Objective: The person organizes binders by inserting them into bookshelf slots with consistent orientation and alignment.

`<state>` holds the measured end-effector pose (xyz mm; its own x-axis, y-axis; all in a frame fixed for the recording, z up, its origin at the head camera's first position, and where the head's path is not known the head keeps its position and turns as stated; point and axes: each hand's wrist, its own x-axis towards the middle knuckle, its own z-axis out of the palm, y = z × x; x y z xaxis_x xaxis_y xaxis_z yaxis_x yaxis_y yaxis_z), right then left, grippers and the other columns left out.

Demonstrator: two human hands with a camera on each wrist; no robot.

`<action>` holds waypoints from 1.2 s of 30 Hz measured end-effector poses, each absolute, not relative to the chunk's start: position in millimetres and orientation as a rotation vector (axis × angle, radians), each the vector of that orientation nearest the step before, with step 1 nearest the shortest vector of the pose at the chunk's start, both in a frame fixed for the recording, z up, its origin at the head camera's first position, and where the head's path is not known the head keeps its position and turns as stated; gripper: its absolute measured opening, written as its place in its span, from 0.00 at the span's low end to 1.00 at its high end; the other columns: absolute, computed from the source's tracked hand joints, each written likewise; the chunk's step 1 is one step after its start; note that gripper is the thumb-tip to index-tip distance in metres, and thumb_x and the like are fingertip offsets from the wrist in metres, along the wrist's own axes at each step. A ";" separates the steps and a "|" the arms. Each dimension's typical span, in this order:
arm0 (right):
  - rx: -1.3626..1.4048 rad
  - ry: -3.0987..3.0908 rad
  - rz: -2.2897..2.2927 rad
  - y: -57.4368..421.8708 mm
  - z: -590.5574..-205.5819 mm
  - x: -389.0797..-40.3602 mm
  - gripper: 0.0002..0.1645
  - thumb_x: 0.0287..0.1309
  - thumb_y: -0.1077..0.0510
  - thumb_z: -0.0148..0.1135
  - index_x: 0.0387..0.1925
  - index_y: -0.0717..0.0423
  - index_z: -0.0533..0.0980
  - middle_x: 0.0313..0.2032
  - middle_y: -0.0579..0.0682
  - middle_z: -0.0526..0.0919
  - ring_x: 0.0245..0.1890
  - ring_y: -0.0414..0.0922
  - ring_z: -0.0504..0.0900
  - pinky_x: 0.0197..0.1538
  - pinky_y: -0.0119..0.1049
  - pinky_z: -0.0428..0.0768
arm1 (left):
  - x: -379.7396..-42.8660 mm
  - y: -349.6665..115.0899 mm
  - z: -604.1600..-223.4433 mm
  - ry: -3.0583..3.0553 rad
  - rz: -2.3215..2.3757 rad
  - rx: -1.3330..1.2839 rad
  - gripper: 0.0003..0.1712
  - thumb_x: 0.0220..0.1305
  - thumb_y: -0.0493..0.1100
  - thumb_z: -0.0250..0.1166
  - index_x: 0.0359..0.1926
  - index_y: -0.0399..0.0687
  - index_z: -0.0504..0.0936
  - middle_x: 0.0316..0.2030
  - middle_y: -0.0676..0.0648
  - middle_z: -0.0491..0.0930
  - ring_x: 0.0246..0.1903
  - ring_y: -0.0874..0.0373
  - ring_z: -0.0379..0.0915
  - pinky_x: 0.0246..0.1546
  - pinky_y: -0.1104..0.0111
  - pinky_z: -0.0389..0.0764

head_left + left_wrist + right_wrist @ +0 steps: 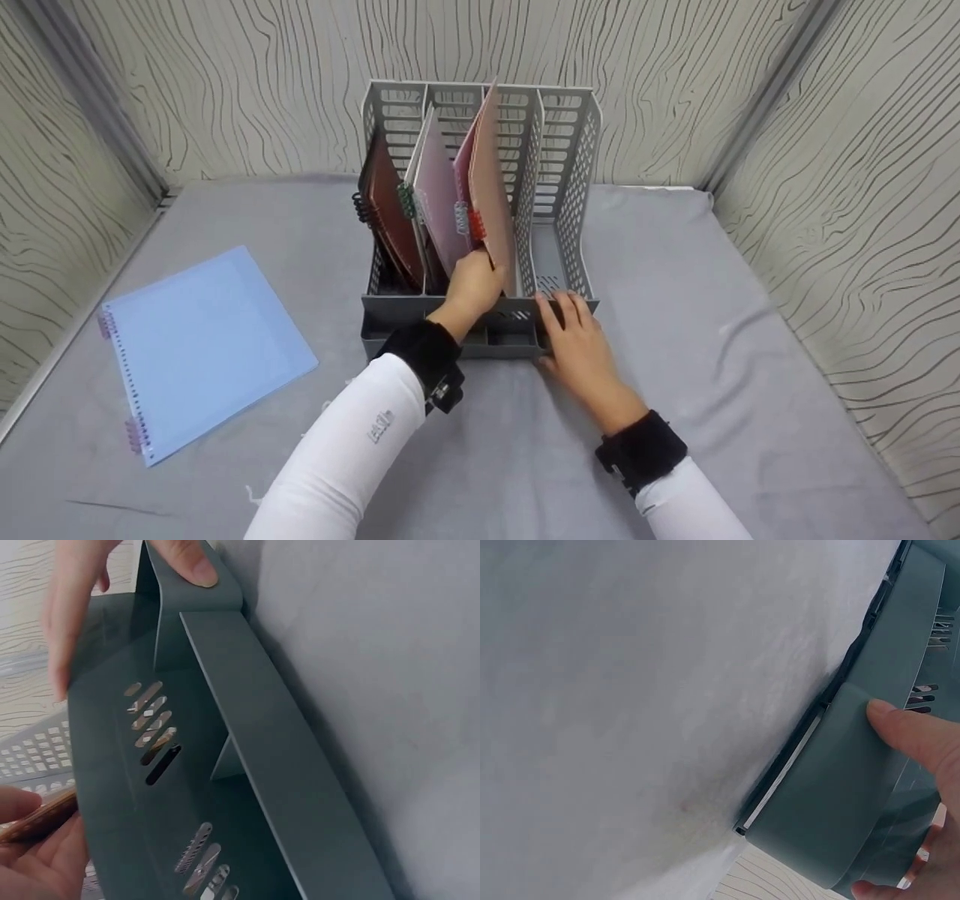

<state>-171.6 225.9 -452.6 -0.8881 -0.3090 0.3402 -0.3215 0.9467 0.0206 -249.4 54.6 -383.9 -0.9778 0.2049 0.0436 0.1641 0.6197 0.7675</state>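
My left hand pinches the lower front edge of a pinkish-brown notebook with a red spiral binding. The notebook stands upright in the third compartment of a grey file organizer, leaning beside a dark pink notebook. In the left wrist view, the thumb and fingers close on the notebook's edge. At the organizer's front right corner, my right hand grips the front, thumb on the outer face and fingers over the wall.
A blue loose-leaf notebook with purple binding lies flat on the grey cloth at left. Brown and lilac notebooks stand in the organizer's left compartments. Patterned panels enclose the back and sides.
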 end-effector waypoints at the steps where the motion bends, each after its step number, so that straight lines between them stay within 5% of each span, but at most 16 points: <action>1: 0.458 -2.759 0.054 226.0 -452.5 -171.5 0.58 0.34 0.53 0.79 0.67 0.58 0.59 0.60 0.64 0.62 0.61 0.61 0.59 0.55 0.54 0.68 | -248.2 53.0 -383.3 2.769 1.320 0.321 0.14 0.69 0.42 0.50 0.41 0.37 0.79 0.30 0.44 0.80 0.26 0.56 0.73 0.29 0.64 0.73; 7: 0.465 -2.761 0.042 227.8 -453.5 -172.1 0.59 0.34 0.52 0.79 0.67 0.58 0.58 0.60 0.64 0.61 0.61 0.61 0.58 0.55 0.55 0.68 | -241.4 43.8 -379.1 2.717 1.340 0.318 0.15 0.70 0.41 0.49 0.48 0.38 0.77 0.33 0.45 0.79 0.25 0.57 0.69 0.26 0.67 0.69; 14: 0.449 -2.773 0.074 228.0 -452.7 -172.9 0.58 0.33 0.53 0.79 0.67 0.58 0.58 0.61 0.64 0.61 0.62 0.62 0.57 0.56 0.55 0.67 | -235.1 34.1 -377.9 2.689 1.403 0.348 0.13 0.69 0.39 0.49 0.45 0.37 0.76 0.21 0.51 0.67 0.18 0.60 0.61 0.22 0.69 0.63; 23: 0.447 -2.785 0.079 226.6 -453.7 -173.4 0.58 0.34 0.53 0.79 0.67 0.58 0.58 0.61 0.64 0.61 0.62 0.63 0.57 0.57 0.56 0.66 | -224.1 18.3 -378.2 2.648 1.459 0.412 0.22 0.68 0.41 0.52 0.60 0.37 0.70 0.18 0.52 0.68 0.16 0.62 0.60 0.21 0.69 0.63; 27: 0.447 -2.792 0.087 227.1 -454.2 -173.5 0.58 0.35 0.54 0.79 0.67 0.59 0.58 0.61 0.64 0.60 0.62 0.62 0.57 0.56 0.56 0.66 | -216.5 5.2 -379.2 2.607 1.506 0.416 0.25 0.67 0.43 0.54 0.63 0.39 0.68 0.33 0.47 0.82 0.29 0.60 0.76 0.31 0.67 0.75; 30: 0.443 -2.794 0.093 227.4 -453.4 -173.7 0.58 0.35 0.54 0.78 0.67 0.58 0.58 0.62 0.64 0.60 0.62 0.62 0.57 0.56 0.56 0.66 | -212.4 -6.9 -380.1 2.609 1.530 0.408 0.26 0.66 0.44 0.55 0.63 0.40 0.68 0.43 0.45 0.82 0.42 0.58 0.78 0.41 0.64 0.77; 36: 0.458 -2.789 0.075 227.9 -451.5 -173.0 0.58 0.35 0.53 0.79 0.67 0.59 0.57 0.60 0.65 0.61 0.61 0.62 0.57 0.55 0.56 0.67 | -206.1 -35.6 -383.3 2.624 1.584 0.362 0.26 0.65 0.45 0.57 0.61 0.39 0.70 0.41 0.45 0.82 0.41 0.56 0.78 0.43 0.61 0.76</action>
<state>-173.0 227.9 -451.5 -0.8997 -0.3035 0.3137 -0.3200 0.9474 -0.0012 -206.1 -35.6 -383.3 -0.9709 0.2276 0.0738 0.1713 0.4459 0.8785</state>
